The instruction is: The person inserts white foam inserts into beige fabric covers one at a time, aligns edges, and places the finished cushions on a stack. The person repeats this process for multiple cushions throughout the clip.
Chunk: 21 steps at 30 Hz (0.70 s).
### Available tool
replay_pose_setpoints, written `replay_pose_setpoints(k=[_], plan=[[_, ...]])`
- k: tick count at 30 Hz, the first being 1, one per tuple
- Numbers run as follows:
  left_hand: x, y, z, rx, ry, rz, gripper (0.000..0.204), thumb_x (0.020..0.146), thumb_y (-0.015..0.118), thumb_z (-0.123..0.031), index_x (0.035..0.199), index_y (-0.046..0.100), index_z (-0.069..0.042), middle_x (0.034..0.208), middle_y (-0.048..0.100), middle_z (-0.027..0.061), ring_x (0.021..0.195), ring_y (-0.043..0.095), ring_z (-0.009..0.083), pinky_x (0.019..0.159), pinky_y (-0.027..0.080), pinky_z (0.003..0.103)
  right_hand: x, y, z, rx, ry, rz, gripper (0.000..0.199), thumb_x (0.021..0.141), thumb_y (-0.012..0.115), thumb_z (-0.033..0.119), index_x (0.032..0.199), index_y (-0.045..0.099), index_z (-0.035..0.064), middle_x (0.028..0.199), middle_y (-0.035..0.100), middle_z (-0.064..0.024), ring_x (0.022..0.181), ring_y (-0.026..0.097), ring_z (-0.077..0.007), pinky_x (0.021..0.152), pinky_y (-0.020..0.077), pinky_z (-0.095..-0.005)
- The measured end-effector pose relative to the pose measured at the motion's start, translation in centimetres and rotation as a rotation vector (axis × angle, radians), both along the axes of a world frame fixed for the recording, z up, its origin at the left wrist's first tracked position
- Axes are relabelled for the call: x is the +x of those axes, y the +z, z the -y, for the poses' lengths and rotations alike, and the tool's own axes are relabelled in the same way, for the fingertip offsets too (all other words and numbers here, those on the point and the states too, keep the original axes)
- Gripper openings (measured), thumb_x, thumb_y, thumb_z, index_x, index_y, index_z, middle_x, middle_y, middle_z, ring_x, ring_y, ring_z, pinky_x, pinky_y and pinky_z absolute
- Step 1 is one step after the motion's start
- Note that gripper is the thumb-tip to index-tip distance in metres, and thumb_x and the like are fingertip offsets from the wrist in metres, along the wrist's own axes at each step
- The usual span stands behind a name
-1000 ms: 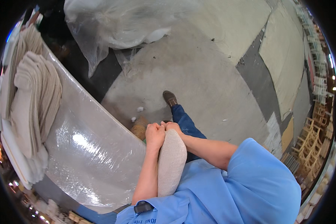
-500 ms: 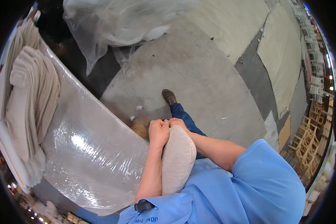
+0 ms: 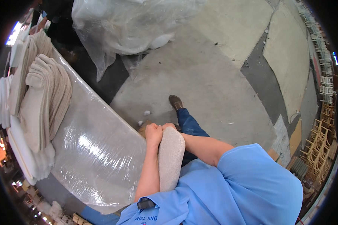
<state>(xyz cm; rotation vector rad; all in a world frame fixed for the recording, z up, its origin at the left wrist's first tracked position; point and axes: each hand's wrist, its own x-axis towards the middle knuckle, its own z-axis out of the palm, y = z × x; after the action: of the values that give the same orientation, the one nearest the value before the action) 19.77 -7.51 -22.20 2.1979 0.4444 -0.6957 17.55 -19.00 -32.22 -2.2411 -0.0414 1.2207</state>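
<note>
A beige woven fabric piece [image 3: 171, 157], rounded and cushion-like, lies between my forearms and reaches back toward my blue shirt. My left hand [image 3: 154, 134] is closed at its far left edge. My right hand [image 3: 169, 126] is closed over the far end, partly hidden behind the fabric. My knuckles meet there, and the fingertips are out of sight. Whether the piece is filled or only a cover, I cannot tell.
A table wrapped in shiny clear plastic [image 3: 97, 150] stands to my left. On it lie stacked beige fabric pieces [image 3: 45, 101] and white padding [image 3: 30, 159]. Plastic sheeting [image 3: 135, 26] is bunched ahead. Flat boards [image 3: 289, 63] cover floor at right, near wooden chair frames [image 3: 317, 150].
My hands and the fabric piece have shifted slightly left, and the piece looks narrower and turned. The surroundings have slid a little right and mostly down in view.
</note>
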Motion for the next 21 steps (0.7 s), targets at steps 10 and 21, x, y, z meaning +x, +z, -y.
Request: replay_pose_setpoints(k=[10, 21], plan=[[1.3, 8.2, 3.9, 0.04, -0.109, 0.347, 0.028, 0.099, 0.065, -0.025, 0.107, 0.072, 0.001, 0.133, 0.066, 0.0243, 0.13, 0.06, 0.0274, 0.11, 0.046, 0.04, 0.7, 3.2, 2.9, 0.243, -0.968, -0.238, 0.044, 0.099, 0.073, 0.037, 0.11, 0.077, -0.0058, 0.111, 0.078, -0.0237, 0.1, 0.077, -0.0329, 0.083, 0.0575, -0.0459], [-20.0, 26.8, -3.7, 0.092, -0.085, -0.144, 0.084, 0.088, 0.081, -0.032, 0.16, 0.044, -0.011, 0.158, 0.052, 0.0211, 0.144, 0.052, 0.0406, 0.118, 0.044, 0.045, -0.8, 1.5, 3.6, 0.988, -1.352, -0.854, 0.051, 0.106, 0.06, 0.049, 0.118, 0.071, 0.0009, 0.116, 0.074, -0.0205, 0.107, 0.073, -0.0335, 0.09, 0.0578, -0.0489]])
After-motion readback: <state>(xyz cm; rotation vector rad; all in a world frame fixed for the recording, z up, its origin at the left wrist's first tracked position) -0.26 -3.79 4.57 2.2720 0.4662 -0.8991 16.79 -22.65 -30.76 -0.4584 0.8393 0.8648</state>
